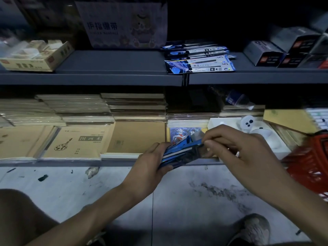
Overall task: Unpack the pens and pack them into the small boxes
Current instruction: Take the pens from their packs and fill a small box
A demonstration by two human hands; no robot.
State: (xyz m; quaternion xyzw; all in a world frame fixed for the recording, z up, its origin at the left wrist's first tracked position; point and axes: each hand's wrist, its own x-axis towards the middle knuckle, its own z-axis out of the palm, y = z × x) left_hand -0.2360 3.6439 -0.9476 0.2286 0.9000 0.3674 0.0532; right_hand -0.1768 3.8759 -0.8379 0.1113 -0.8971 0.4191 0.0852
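Early going: left hand point(150, 162) clamps the blue pen pack point(181, 154), right hand point(236, 148) pinches its end; more packs point(200, 63) wait unopened, upper centre.

Forearms reach forward, left hand point(150, 158) curled in a grip, right hand point(236, 148) pinching.

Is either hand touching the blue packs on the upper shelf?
No, the left hand and right hand hold another blue bundle well below those packs.
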